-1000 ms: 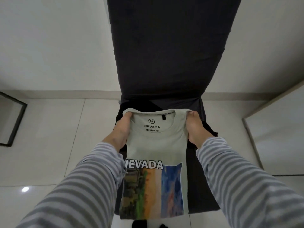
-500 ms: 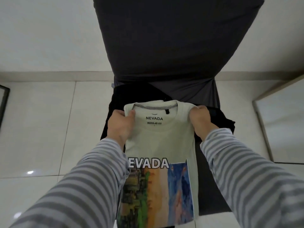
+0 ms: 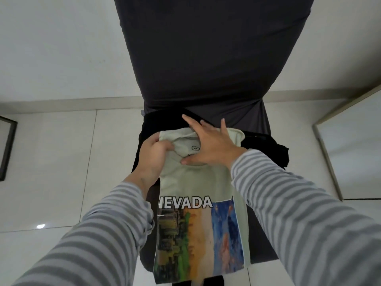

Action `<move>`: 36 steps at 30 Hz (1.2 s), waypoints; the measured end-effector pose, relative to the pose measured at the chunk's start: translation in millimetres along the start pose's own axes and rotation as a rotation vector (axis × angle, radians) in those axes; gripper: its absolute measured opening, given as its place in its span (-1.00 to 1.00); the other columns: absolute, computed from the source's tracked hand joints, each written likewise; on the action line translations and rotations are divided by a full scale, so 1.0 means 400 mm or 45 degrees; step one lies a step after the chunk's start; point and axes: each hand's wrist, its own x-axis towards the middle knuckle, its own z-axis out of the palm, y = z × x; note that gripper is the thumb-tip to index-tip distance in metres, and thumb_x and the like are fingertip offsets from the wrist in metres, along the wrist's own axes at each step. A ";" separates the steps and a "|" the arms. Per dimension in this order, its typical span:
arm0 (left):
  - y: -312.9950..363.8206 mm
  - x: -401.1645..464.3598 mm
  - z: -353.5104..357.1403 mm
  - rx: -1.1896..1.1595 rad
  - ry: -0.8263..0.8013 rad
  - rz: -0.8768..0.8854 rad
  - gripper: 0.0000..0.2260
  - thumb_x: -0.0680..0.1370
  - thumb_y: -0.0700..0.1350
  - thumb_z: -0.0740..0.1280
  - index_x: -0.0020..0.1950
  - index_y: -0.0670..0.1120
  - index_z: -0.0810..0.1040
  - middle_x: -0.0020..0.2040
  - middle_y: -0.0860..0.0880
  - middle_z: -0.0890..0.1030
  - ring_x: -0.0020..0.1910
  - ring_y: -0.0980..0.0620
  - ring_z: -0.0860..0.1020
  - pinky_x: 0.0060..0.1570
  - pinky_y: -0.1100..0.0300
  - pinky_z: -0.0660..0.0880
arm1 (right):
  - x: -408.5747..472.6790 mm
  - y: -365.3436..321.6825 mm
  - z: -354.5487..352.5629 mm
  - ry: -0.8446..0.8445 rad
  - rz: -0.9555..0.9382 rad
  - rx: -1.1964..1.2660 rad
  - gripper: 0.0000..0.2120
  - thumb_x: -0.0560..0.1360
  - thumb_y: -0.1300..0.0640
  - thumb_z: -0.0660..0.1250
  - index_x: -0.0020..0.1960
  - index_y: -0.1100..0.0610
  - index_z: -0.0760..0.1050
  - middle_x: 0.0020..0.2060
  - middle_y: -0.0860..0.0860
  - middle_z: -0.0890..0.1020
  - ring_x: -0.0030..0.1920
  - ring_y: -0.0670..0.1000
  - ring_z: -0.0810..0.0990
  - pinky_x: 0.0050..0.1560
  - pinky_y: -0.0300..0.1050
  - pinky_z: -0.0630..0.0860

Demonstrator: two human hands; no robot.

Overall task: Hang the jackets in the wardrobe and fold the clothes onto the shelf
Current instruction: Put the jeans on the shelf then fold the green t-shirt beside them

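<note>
Left hand (image 3: 153,155) pinched the T-shirt (image 3: 193,182) collar in a narrow grip while the right hand (image 3: 210,145) lay flat, fingers wide, likely pinning it for folding on the chair (image 3: 206,58).

Long sleeves (image 3: 299,213) in grey-and-white horizontal stripes on both arms

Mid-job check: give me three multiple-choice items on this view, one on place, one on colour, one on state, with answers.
1. The T-shirt lies on:
A. a dark covered chair
B. the floor
C. a shelf

2. The person's sleeves are:
A. plain red
B. grey striped
C. black

3. The right hand is:
A. clenched in a fist
B. flat, fingers spread on the shirt's collar end
C. out of view

Answers: 1 A, dark chair fabric shows around the shirt. 2 B, grey bands on both arms. 3 B, straight fingers press down while the left hand grips the shirt's corner.
</note>
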 end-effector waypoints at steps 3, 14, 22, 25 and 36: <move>0.030 -0.035 0.008 -0.037 -0.062 0.007 -0.75 0.19 -0.23 0.24 -0.25 -0.03 0.64 -0.22 -0.08 0.62 -0.16 -0.08 0.57 -0.12 0.05 0.47 | -0.019 -0.025 -0.036 -0.168 0.039 -0.031 -0.18 0.28 -0.37 0.37 0.45 -0.25 0.13 0.24 -0.06 0.54 0.37 0.03 0.38 0.46 0.28 -0.29; 0.073 -0.244 0.034 -0.110 -0.085 -0.076 -0.55 0.42 0.29 0.35 0.16 0.03 0.59 0.05 0.04 0.68 0.06 0.04 0.64 0.10 0.09 0.55 | -0.221 -0.149 -0.259 -0.094 0.088 0.511 -0.63 0.44 -0.17 0.38 -0.34 0.09 0.46 -0.44 -0.05 0.52 -0.38 -0.06 0.47 -0.28 -0.15 0.37; 0.272 -0.392 0.010 0.320 0.072 0.228 -0.39 0.15 0.59 0.20 -0.10 0.16 0.58 -0.11 0.12 0.67 -0.05 0.08 0.62 0.14 -0.02 0.51 | -0.427 -0.295 -0.679 0.081 0.067 0.689 -0.81 0.47 -0.11 0.38 -0.17 0.00 0.57 -0.21 -0.07 0.64 -0.14 -0.03 0.62 -0.07 -0.18 0.52; 0.386 -0.415 0.025 0.139 0.179 0.315 -0.13 0.17 0.58 0.21 0.26 0.01 0.47 0.16 -0.01 0.59 0.17 -0.03 0.54 0.27 -0.05 0.44 | -0.536 -0.350 -0.854 0.290 0.035 0.752 -0.77 0.46 -0.12 0.39 -0.05 0.03 0.60 -0.15 -0.04 0.67 -0.09 0.00 0.65 0.04 -0.11 0.57; 0.756 -0.590 0.243 -0.721 -0.159 0.187 -0.29 0.46 0.45 0.05 0.14 -0.16 0.51 0.07 -0.12 0.61 0.01 -0.14 0.60 0.04 0.01 0.54 | -0.944 -0.440 -1.221 1.159 0.030 0.621 -0.68 0.49 -0.12 0.35 -0.05 0.15 0.60 -0.21 0.00 0.63 -0.20 0.00 0.58 -0.14 -0.19 0.51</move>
